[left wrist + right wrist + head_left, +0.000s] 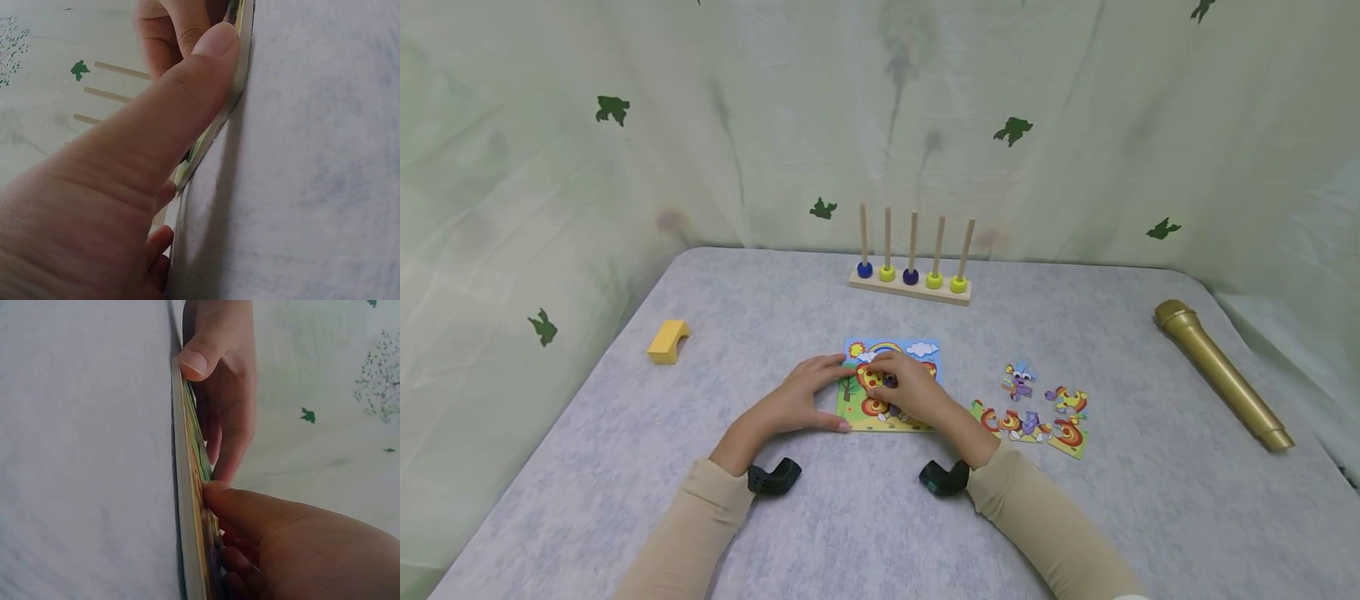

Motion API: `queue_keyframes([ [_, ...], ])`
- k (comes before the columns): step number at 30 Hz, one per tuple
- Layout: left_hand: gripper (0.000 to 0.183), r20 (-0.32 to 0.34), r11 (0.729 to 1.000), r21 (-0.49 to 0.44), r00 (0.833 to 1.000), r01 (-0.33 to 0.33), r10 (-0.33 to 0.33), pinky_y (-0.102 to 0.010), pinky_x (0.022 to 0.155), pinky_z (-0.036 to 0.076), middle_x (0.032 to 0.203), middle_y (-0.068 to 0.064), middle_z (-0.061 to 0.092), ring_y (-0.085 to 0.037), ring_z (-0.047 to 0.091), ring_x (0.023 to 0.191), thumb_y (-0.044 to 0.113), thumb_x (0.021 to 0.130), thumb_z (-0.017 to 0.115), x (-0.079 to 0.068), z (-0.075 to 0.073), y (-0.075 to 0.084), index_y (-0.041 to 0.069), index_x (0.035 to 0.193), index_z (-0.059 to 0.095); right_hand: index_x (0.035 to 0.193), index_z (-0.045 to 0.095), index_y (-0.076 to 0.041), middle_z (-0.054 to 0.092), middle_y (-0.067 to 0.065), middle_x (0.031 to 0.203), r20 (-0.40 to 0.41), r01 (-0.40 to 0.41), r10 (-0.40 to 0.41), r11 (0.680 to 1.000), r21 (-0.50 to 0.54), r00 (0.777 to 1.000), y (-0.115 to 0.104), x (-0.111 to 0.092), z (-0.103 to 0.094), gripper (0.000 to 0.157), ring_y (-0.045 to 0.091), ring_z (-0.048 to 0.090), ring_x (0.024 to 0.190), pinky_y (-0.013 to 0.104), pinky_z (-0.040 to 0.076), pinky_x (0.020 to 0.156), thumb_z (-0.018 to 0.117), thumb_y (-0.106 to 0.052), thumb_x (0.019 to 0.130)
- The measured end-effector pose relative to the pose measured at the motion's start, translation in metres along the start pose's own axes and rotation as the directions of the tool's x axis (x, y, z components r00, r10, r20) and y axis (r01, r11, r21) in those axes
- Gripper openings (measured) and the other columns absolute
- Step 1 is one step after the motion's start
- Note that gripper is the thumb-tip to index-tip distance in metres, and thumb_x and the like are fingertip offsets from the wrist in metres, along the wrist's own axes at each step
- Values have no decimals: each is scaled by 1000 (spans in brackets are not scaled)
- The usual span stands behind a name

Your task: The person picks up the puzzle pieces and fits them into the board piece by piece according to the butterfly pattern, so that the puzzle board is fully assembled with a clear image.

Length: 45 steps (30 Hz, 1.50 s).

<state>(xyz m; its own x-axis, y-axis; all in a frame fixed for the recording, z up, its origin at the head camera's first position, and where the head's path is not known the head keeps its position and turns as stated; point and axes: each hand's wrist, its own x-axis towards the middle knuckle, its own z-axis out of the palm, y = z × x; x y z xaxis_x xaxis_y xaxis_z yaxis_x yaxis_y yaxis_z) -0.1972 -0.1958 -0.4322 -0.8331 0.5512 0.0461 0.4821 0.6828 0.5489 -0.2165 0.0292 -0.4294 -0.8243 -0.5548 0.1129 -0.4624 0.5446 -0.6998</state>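
A picture puzzle board (926, 352) lies on the table, with a sun, rainbow and cloud at its top. My left hand (801, 397) rests at its left side, thumb on the near left corner and fingers over the picture. In the left wrist view, the straight thumb (187, 87) touches the board's edge. Over the middle of the board, my right hand (916, 393) has curled fingers and seems to pinch a puzzle piece (891, 381) against the picture, partly hidden by the fingers. Loose puzzle pieces (1030, 427) lie right of the board.
Behind the board stands a wooden peg stand (910, 289) with blue and yellow beads. A yellow arch block (666, 342) sits at the left. At the far right lies a gold microphone (1223, 375). A printed curtain (760, 125) hangs behind the table.
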Motion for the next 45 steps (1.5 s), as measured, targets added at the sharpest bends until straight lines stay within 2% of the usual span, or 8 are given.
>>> queue_keyframes([
  [10, 83, 2, 1000, 5, 1000, 4, -4, -52, 101, 18, 144, -7, 26, -29, 19, 130, 61, 64, 69, 0, -1, 1, 21, 133, 45, 120, 58, -9, 48, 5, 124, 43, -31, 29, 999, 45, 999, -2, -2, -4, 39, 19, 42, 116, 36, 35, 94, 64, -23, 85],
  [17, 82, -5, 1000, -5, 1000, 0, 0, -51, 101, 18, 143, -7, 27, -29, 19, 130, 60, 64, 70, -1, -1, 2, 21, 132, 46, 132, 45, -11, 44, 3, 129, 98, -77, 64, 987, 140, 993, -11, -13, -29, 55, 22, 44, 114, 40, 40, 88, 65, -25, 84],
  [21, 83, -5, 1000, -4, 1000, 5, -5, -51, 101, 17, 144, -7, 27, -29, 19, 130, 60, 63, 70, -2, -1, 2, 21, 132, 46, 134, 42, -13, 42, 1, 132, 39, -63, 57, 985, 159, 998, -12, -26, -49, 58, 24, 42, 117, 43, 38, 91, 66, -26, 83],
  [24, 83, -2, 1000, 7, 1000, 8, -8, -50, 102, 17, 144, -7, 26, -29, 19, 130, 60, 63, 70, -1, -1, 1, 21, 132, 46, 133, 42, -12, 44, 2, 131, -41, 0, 6, 990, 139, 999, -7, -40, -63, 58, 24, 42, 116, 46, 35, 93, 66, -26, 82],
  [26, 84, 1, 1000, 13, 1000, 8, -8, -50, 102, 16, 144, -7, 26, -29, 18, 131, 60, 63, 70, -1, -1, 1, 21, 133, 45, 132, 42, -9, 45, 5, 130, -103, 58, -46, 992, 113, 994, -2, -49, -73, 58, 24, 42, 115, 47, 34, 94, 67, -24, 81],
  [30, 84, 6, 1000, 9, 1000, 10, -10, -50, 102, 16, 144, -7, 25, -29, 18, 131, 60, 63, 70, -1, -1, 2, 21, 133, 45, 131, 43, -7, 47, 8, 128, -204, 107, -94, 993, 56, 974, 11, -68, -89, 60, 23, 42, 115, 47, 34, 93, 68, -24, 80],
  [36, 84, 12, 1000, 16, 1000, 13, -14, -50, 102, 16, 144, -6, 25, -29, 17, 131, 61, 63, 69, -1, -1, 2, 21, 133, 44, 132, 42, -9, 47, 7, 129, -266, 10, 3, 999, 45, 964, 32, -92, -105, 63, 25, 40, 117, 49, 34, 93, 68, -30, 79],
  [45, 83, 13, 1000, 13, 1000, 11, -11, -50, 102, 15, 144, -7, 25, -29, 17, 131, 59, 64, 70, -1, -1, 2, 21, 134, 44, 133, 40, -5, 42, 13, 131, -234, -140, 149, 989, 58, 961, 59, -105, -111, 67, 31, 36, 120, 52, 30, 95, 69, -31, 79],
])
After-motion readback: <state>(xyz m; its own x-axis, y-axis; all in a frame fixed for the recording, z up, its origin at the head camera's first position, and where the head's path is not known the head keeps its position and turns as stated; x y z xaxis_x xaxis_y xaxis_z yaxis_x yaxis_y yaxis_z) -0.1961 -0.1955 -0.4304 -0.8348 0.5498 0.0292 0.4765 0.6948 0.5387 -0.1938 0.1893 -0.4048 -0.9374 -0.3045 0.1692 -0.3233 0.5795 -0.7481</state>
